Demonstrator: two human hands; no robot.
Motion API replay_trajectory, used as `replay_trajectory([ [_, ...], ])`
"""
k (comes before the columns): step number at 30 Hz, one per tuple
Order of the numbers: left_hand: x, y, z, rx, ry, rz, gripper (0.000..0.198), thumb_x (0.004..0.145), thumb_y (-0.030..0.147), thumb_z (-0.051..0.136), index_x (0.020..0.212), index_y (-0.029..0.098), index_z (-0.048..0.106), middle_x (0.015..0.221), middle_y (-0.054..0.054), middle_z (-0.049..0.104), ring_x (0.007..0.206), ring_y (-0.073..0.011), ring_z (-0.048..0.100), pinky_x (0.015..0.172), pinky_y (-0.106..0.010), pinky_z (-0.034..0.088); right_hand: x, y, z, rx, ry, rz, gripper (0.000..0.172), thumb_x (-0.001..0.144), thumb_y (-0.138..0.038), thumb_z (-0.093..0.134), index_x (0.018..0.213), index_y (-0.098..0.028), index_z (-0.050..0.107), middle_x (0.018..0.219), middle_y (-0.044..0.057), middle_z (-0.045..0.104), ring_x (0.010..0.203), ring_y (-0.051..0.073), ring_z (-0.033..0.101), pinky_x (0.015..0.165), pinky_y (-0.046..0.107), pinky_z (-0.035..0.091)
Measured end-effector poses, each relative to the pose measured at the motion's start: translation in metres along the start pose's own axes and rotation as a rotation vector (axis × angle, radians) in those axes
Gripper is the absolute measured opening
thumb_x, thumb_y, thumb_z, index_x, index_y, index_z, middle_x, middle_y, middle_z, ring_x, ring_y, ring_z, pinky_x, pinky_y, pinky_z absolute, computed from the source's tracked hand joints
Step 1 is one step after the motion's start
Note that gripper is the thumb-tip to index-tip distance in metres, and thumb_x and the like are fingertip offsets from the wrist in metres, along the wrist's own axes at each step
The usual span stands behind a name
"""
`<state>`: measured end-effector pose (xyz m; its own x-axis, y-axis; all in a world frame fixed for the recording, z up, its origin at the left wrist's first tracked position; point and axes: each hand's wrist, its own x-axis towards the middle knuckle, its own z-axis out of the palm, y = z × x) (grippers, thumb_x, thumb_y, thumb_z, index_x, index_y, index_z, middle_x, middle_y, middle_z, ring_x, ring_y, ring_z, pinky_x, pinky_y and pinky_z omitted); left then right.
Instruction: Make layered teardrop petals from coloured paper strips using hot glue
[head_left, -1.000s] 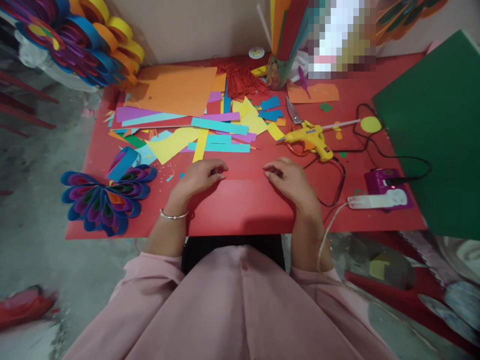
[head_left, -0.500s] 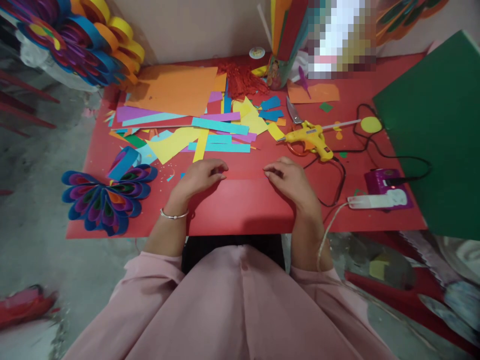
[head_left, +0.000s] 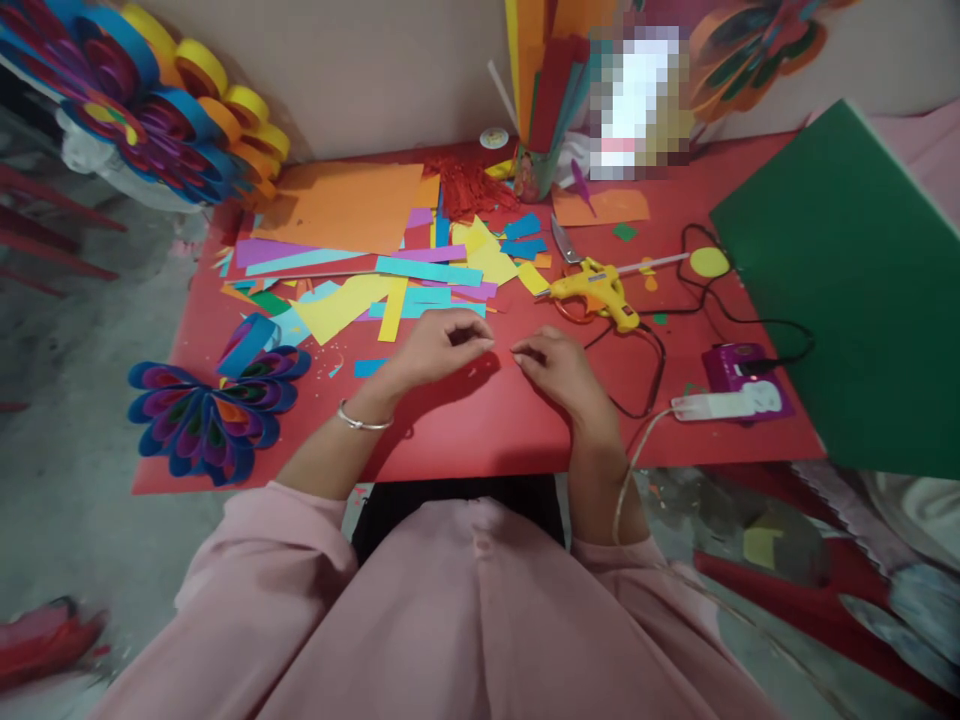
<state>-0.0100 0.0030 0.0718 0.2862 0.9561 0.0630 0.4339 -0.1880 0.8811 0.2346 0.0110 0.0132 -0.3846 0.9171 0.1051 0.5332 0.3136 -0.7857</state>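
My left hand (head_left: 442,348) hovers just above the red table (head_left: 225,440), fingers curled into a pinch; what they hold is hidden. A silver bangle (head_left: 360,420) circles that wrist. My right hand (head_left: 553,366) rests close beside it, its bent fingertips pressed on the far edge of a red paper sheet (head_left: 480,425) that hardly stands out from the table. The two hands' fingertips are a small gap apart. Pink sleeves cover both my arms.
Coloured paper strips and sheets (head_left: 390,265) litter the table beyond my hands. A yellow glue gun (head_left: 596,290) and scissors (head_left: 564,243) lie at right, with a cord, power strip (head_left: 724,403) and green board (head_left: 847,290). Paper flowers (head_left: 210,405) sit at left.
My left hand has lifted off the red sheet and moved right toward my right hand, fingers curling. My right hand has barely shifted. The view has tilted slightly up.
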Motion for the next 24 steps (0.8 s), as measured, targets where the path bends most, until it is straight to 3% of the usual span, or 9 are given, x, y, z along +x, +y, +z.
replay_trajectory([
  [3,0.012,-0.005,0.023,-0.002,-0.033,0.06,0.018,0.089,0.034,0.07,0.08,0.019,0.076,0.072,-0.002,0.07,0.065,-0.0137,0.056,0.062,-0.029,0.044,0.0,-0.002,0.001,0.0,-0.001,0.0,0.02,0.096,-0.019,0.066,0.101,-0.024,0.084,0.098,0.006,0.071,0.09,0.022,0.068,0.09,0.039,0.055],
  [7,0.009,-0.021,0.041,-0.053,-0.016,0.041,0.018,0.09,0.034,0.069,0.083,0.019,0.078,0.08,-0.005,0.076,0.071,-0.016,0.063,0.067,-0.031,0.049,0.001,-0.002,0.001,-0.026,-0.017,-0.005,0.021,0.097,-0.017,0.065,0.103,-0.024,0.084,0.099,0.007,0.072,0.094,0.023,0.069,0.091,0.038,0.055],
  [12,0.006,-0.036,0.044,-0.134,0.021,-0.033,0.019,0.09,0.036,0.07,0.084,0.019,0.076,0.083,-0.005,0.076,0.074,-0.0161,0.064,0.07,-0.031,0.05,0.0,-0.002,0.001,-0.02,-0.005,-0.01,0.022,0.098,-0.018,0.063,0.104,-0.023,0.084,0.101,0.008,0.073,0.096,0.023,0.072,0.092,0.038,0.055],
  [16,0.009,-0.039,0.045,-0.089,0.017,0.012,0.013,0.09,0.029,0.069,0.085,0.019,0.076,0.082,-0.004,0.073,0.072,-0.0148,0.059,0.068,-0.03,0.047,-0.003,-0.006,-0.002,0.05,0.017,0.02,0.019,0.098,-0.024,0.065,0.102,-0.025,0.084,0.101,0.008,0.074,0.096,0.024,0.072,0.094,0.041,0.057],
  [18,0.01,-0.04,0.045,-0.038,0.017,0.069,0.008,0.088,0.025,0.07,0.084,0.02,0.076,0.084,-0.004,0.071,0.073,-0.0151,0.058,0.069,-0.031,0.046,-0.005,-0.008,-0.003,0.178,0.086,0.078,0.02,0.099,-0.031,0.065,0.107,-0.027,0.083,0.107,0.007,0.076,0.1,0.024,0.072,0.098,0.044,0.059],
  [21,0.011,-0.042,0.047,-0.033,0.01,0.141,0.003,0.086,0.023,0.075,0.085,0.02,0.075,0.097,-0.007,0.073,0.077,-0.0156,0.058,0.069,-0.031,0.046,-0.007,-0.01,-0.006,0.549,0.207,0.24,0.03,0.096,-0.038,0.065,0.122,-0.032,0.077,0.124,0.005,0.076,0.112,0.023,0.074,0.102,0.047,0.062],
  [24,0.011,-0.044,0.047,-0.049,-0.019,0.161,0.01,0.086,0.026,0.08,0.092,0.019,0.076,0.108,-0.008,0.074,0.07,-0.0124,0.051,0.064,-0.029,0.043,-0.01,-0.01,-0.011,0.829,0.165,0.357,0.044,0.089,-0.038,0.068,0.133,-0.038,0.069,0.138,0.002,0.073,0.128,0.024,0.071,0.102,0.05,0.064],
])
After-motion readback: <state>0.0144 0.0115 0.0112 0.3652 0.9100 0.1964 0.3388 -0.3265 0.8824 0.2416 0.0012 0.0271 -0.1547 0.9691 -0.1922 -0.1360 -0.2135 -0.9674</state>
